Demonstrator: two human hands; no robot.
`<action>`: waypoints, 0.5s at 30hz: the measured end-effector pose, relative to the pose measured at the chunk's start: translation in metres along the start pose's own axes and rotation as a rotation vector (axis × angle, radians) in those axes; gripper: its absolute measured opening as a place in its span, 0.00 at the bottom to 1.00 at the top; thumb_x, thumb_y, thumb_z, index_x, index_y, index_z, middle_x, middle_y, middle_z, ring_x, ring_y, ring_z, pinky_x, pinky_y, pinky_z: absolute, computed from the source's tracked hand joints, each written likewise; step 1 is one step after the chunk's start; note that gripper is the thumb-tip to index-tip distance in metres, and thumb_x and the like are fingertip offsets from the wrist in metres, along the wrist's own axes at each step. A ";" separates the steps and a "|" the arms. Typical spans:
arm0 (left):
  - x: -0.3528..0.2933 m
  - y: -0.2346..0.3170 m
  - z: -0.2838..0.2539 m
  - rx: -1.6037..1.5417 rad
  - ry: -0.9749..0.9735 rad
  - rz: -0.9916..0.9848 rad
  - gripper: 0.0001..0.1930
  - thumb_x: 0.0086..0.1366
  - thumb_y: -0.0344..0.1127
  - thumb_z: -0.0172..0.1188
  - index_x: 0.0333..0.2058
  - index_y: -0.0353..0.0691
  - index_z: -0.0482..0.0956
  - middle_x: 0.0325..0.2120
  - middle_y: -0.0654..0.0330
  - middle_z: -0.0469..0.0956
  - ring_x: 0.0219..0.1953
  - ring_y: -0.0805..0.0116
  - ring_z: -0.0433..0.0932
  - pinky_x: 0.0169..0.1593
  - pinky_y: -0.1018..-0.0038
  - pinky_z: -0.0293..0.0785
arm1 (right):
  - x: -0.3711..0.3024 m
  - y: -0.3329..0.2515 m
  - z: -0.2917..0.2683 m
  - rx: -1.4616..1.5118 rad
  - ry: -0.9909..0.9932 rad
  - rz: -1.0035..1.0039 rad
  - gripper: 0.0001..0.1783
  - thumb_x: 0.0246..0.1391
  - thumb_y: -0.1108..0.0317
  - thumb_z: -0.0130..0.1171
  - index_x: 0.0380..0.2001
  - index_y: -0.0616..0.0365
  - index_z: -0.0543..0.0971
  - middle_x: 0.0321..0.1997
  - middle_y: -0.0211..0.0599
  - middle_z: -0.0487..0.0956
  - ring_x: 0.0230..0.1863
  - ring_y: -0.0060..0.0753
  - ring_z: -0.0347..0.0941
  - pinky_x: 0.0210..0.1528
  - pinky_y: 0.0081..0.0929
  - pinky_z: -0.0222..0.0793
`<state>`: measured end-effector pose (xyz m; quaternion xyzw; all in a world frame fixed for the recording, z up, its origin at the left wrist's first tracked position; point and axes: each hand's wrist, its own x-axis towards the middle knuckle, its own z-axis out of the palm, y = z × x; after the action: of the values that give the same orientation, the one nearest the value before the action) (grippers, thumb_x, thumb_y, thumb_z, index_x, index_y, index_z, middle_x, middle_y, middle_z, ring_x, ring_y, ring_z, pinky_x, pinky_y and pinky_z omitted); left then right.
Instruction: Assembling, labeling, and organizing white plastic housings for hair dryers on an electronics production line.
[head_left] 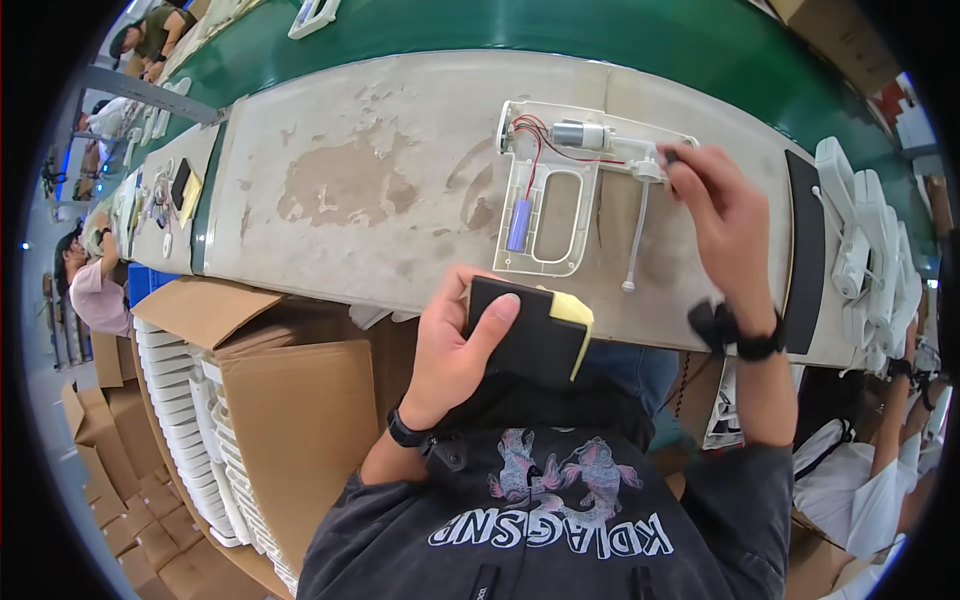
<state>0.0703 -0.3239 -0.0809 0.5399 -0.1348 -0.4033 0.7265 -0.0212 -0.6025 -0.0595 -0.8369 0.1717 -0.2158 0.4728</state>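
My left hand (pixel 450 345) grips a thick black pad (pixel 535 335) with yellow backing paper (pixel 572 308) along its right side, just off the table's near edge. Open on the table lies a white plastic housing half (pixel 508 180) with a loop handle. Inside it sit a silver motor (pixel 580 135), red and dark wires (pixel 532 140) and a purple cylindrical battery (pixel 519 225). From a white fitting (pixel 648 168) at its right end, a thin clear tube (pixel 637 230) runs toward me. My right hand (pixel 728 205) pinches a small dark piece (pixel 671 156) beside that fitting.
White housings (pixel 855 225) are piled at the right, next to a black strip (pixel 803 250). A green conveyor belt (pixel 420 28) runs behind the worn table (pixel 330 240). At lower left, a cardboard box (pixel 300 430) stands by stacked white parts (pixel 185 420). Other people work on both sides.
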 end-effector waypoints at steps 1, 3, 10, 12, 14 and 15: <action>-0.001 -0.001 -0.001 -0.004 -0.003 0.004 0.12 0.72 0.30 0.60 0.49 0.33 0.69 0.42 0.57 0.82 0.45 0.76 0.79 0.49 0.78 0.77 | 0.017 -0.002 0.001 -0.138 0.015 -0.066 0.13 0.65 0.75 0.56 0.51 0.67 0.79 0.41 0.39 0.79 0.39 0.28 0.76 0.42 0.27 0.72; -0.003 -0.004 -0.002 0.038 0.091 0.018 0.15 0.70 0.27 0.63 0.50 0.33 0.67 0.43 0.55 0.82 0.45 0.74 0.81 0.50 0.77 0.78 | 0.040 0.007 0.011 -0.236 -0.049 -0.210 0.14 0.63 0.76 0.58 0.51 0.66 0.79 0.41 0.41 0.79 0.39 0.30 0.76 0.43 0.27 0.72; -0.022 -0.004 -0.013 0.002 0.127 -0.036 0.30 0.63 0.20 0.67 0.59 0.36 0.60 0.44 0.54 0.82 0.46 0.72 0.81 0.52 0.75 0.78 | 0.079 0.005 0.024 -0.333 -0.241 -0.226 0.11 0.57 0.75 0.63 0.44 0.63 0.81 0.40 0.39 0.78 0.39 0.36 0.73 0.41 0.29 0.69; -0.022 -0.006 -0.019 -0.005 0.140 -0.033 0.29 0.63 0.20 0.67 0.59 0.35 0.63 0.45 0.56 0.82 0.46 0.72 0.81 0.52 0.76 0.78 | 0.081 0.006 0.025 -0.376 -0.228 -0.265 0.10 0.57 0.74 0.64 0.43 0.62 0.81 0.38 0.37 0.78 0.38 0.35 0.72 0.41 0.29 0.69; -0.021 -0.005 -0.024 0.069 0.155 -0.056 0.25 0.63 0.22 0.67 0.57 0.33 0.69 0.45 0.57 0.82 0.46 0.73 0.81 0.52 0.76 0.77 | 0.082 0.008 0.025 -0.426 -0.051 -0.483 0.10 0.56 0.74 0.65 0.42 0.61 0.82 0.35 0.35 0.78 0.36 0.33 0.70 0.40 0.29 0.68; -0.021 -0.006 -0.026 0.067 0.154 -0.059 0.25 0.63 0.22 0.67 0.57 0.33 0.69 0.45 0.57 0.82 0.46 0.73 0.81 0.52 0.76 0.77 | 0.083 0.006 0.024 -0.427 -0.053 -0.480 0.10 0.56 0.74 0.65 0.42 0.61 0.82 0.35 0.35 0.78 0.36 0.33 0.70 0.40 0.29 0.68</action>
<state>0.0706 -0.2918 -0.0906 0.5972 -0.0759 -0.3769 0.7039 0.0613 -0.6293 -0.0587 -0.9391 -0.0015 -0.2585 0.2264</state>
